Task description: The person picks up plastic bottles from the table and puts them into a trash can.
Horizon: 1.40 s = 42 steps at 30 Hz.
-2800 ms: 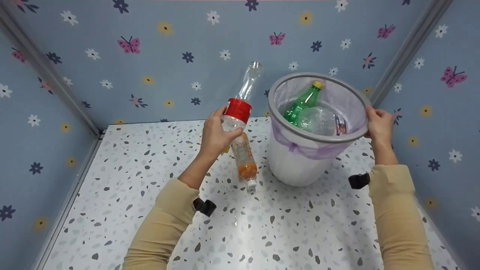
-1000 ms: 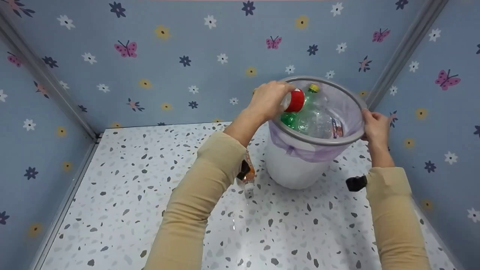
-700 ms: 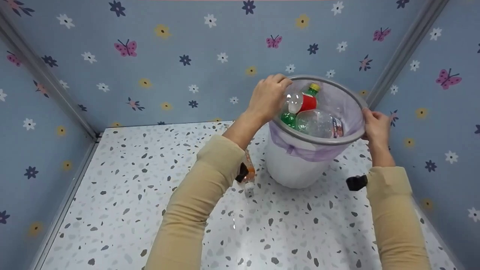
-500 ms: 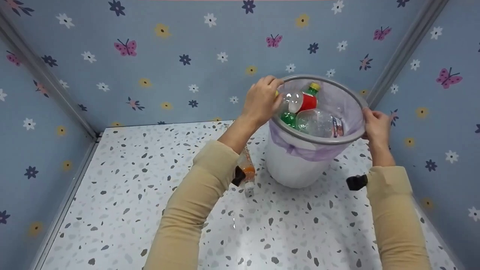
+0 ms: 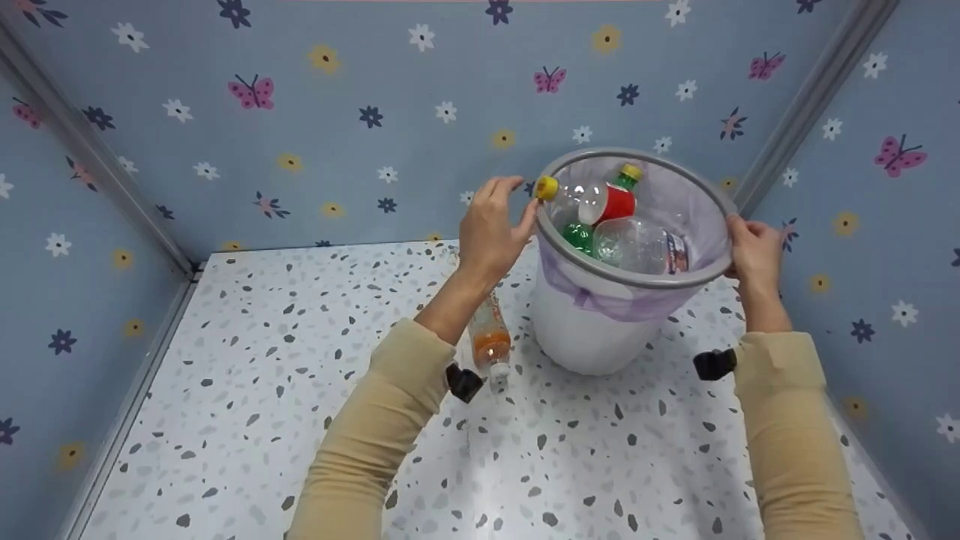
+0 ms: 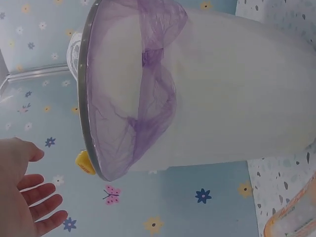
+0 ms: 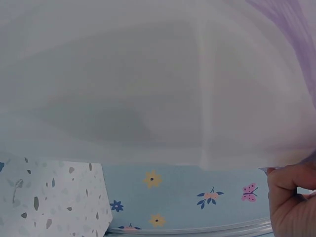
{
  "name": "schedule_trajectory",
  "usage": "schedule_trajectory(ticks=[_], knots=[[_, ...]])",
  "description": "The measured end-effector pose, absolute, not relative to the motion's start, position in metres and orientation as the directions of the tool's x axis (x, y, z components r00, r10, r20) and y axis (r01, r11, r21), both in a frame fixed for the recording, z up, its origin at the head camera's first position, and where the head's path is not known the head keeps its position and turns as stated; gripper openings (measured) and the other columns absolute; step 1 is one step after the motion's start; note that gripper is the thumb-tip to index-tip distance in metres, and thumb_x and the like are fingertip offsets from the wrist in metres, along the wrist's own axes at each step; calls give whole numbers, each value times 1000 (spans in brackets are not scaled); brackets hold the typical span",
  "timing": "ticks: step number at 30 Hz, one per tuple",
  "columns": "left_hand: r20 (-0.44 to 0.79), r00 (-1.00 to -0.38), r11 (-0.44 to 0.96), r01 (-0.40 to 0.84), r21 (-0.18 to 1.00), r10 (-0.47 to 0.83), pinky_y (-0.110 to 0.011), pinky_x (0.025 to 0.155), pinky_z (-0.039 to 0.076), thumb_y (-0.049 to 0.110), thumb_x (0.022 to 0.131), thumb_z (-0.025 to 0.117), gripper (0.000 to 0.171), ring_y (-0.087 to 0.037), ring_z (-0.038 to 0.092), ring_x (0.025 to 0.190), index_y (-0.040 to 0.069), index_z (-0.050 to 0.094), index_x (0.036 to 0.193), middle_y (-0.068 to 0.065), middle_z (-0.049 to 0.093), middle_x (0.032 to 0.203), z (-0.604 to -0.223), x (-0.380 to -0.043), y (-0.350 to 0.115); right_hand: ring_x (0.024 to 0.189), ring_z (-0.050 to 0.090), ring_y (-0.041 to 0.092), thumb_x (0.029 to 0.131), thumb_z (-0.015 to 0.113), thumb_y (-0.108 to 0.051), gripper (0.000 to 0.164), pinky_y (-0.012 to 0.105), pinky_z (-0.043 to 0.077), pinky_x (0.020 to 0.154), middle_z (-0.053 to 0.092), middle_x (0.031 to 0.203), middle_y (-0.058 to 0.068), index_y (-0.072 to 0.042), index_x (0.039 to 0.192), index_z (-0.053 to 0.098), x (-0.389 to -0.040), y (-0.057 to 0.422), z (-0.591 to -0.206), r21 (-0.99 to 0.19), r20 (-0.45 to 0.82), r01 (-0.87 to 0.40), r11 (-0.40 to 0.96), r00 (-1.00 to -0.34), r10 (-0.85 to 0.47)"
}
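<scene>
My right hand point(image 5: 756, 251) grips the grey rim of a white trash can point(image 5: 592, 345) lined with a purple bag. Just left of the rim, my left hand point(image 5: 491, 229) has its fingers spread and holds nothing; the left wrist view shows a gap between it and a yellow cap point(image 6: 85, 162). That cap belongs to a clear plastic bottle point(image 5: 592, 201) with a red label, which lies across the can's mouth, its neck on the left rim. Under it in the can are a green bottle point(image 5: 577, 236) and another clear bottle point(image 5: 630, 244).
A bottle with some orange drink point(image 5: 491, 341) lies on the speckled white surface point(image 5: 247, 390), left of the can and partly behind my left forearm. Blue flowered walls point(image 5: 420, 82) enclose the back and both sides.
My left hand carried the red-labelled bottle over into the can, let go of it and drew back left with fingers spreading. My right hand has stayed on the rim.
</scene>
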<state>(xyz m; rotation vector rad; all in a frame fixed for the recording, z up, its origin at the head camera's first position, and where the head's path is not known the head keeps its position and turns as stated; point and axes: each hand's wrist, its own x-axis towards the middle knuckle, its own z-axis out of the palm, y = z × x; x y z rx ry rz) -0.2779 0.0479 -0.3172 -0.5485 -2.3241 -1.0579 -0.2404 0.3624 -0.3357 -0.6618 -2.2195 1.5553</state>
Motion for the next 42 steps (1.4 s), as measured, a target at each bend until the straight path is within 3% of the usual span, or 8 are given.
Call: schedule_trajectory(ticks=[8, 21, 27, 42], knots=[[596, -803, 539, 515, 666, 30, -29, 81, 44, 21, 84, 59, 36, -20, 52, 99, 1, 54, 113, -9, 55, 108, -348, -272, 39, 47, 49, 1, 90, 44, -38, 37, 17, 44, 44, 50, 70, -3, -4, 104, 51, -239, 363, -336, -941, 17, 177, 289, -828, 560], [340, -940, 472, 286, 834, -32, -34, 83, 41, 29, 82, 62, 52, -25, 49, 100, -1, 44, 121, -15, 49, 111, -413, -270, 33, 46, 48, 2, 90, 45, -36, 37, 17, 43, 43, 50, 68, -2, -2, 103, 51, -239, 363, -335, -948, 21, 160, 276, -832, 554], [230, -971, 465, 176, 868, -62, -39, 86, 40, 31, 80, 64, 62, -29, 47, 104, -2, 40, 126, -19, 45, 116, -438, -269, 32, 49, 50, 0, 90, 42, -40, 42, 17, 44, 46, 50, 71, -3, -2, 108, 51, -239, 362, -335, -933, 31, 176, 316, -831, 555], [31, -994, 475, -25, 880, -109, -43, 86, 40, 37, 75, 68, 81, -32, 48, 102, 1, 28, 135, -22, 43, 116, -494, -265, 33, 46, 49, 2, 90, 44, -37, 36, 17, 43, 43, 49, 66, -3, -3, 100, 52, -238, 362, -336, -947, 27, 156, 282, -834, 552]])
